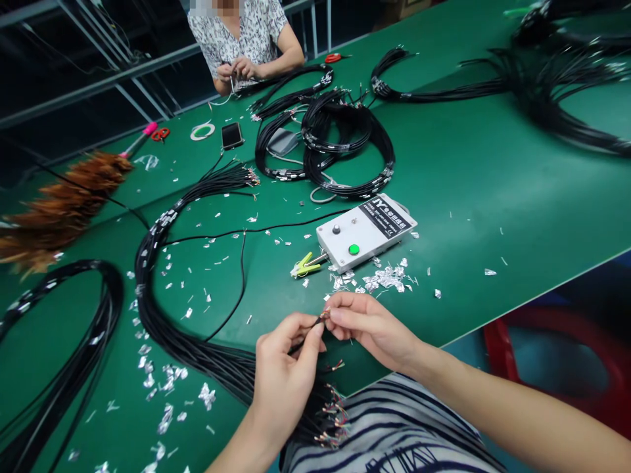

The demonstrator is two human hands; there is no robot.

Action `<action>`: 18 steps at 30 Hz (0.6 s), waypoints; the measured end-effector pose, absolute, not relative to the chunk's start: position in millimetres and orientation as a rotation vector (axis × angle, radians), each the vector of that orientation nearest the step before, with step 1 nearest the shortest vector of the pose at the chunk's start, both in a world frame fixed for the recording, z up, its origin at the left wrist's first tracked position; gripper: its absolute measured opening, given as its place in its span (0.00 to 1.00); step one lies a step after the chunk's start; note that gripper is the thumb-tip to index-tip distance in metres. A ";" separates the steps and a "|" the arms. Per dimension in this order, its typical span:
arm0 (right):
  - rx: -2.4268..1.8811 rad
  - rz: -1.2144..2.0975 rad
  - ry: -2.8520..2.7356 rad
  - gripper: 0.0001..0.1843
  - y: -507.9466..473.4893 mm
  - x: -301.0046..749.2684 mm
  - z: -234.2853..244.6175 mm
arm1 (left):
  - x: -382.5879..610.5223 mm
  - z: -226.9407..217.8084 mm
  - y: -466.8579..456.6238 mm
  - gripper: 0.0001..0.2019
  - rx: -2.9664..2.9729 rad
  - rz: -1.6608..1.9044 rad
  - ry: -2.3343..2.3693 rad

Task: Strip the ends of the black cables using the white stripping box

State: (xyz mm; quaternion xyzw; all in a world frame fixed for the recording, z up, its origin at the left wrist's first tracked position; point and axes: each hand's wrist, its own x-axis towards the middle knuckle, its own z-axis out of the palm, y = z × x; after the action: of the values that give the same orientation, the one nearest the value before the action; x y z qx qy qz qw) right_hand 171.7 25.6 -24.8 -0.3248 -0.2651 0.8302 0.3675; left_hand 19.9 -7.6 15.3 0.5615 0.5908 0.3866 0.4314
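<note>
My left hand (288, 361) pinches a black cable (297, 347) close to its stripped end. At that end, thin copper-coloured wires (325, 314) lie between the fingertips of my right hand (362, 325), which is closed on them. Beneath my left hand runs a thick bundle of black cables (217, 361), its stripped, coloured wire ends (332, 417) hanging by my lap. Just beyond my hands stands a pale box (367, 230) with a green button and a black knob. A yellow-green clip (306, 265) sticks out of its left side.
Foil scraps (387, 279) litter the green table (458, 197). Coiled cable bundles (389, 157) lie farther back, near a phone (231, 136), a tape roll (202, 131) and red-handled scissors (160, 135). A brown feather duster (73, 197) is at left. Another person (246, 49) handles cable across the table.
</note>
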 end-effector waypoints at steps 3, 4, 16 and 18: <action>-0.840 2.144 -0.680 0.17 23.6 168.6 -27.5 | 19.7 14.2 -7.2 0.09 1.347 0.953 1.470; -0.842 2.146 -0.680 0.17 23.1 168.3 -28.3 | 19.6 13.7 -7.1 0.09 1.318 0.949 1.465; -0.914 1.870 -0.957 0.17 25.2 168.8 -22.4 | 19.8 11.5 -7.1 0.08 1.251 0.946 1.453; -0.925 1.840 -0.972 0.17 25.4 165.6 -23.3 | 19.6 10.3 -7.9 0.07 1.256 0.954 1.457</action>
State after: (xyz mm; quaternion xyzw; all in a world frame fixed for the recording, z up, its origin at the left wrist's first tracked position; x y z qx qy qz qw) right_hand 165.6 25.4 -23.3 -0.3688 -0.3875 0.7338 0.4187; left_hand 19.6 -7.9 10.3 0.5142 0.5965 0.3903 0.4769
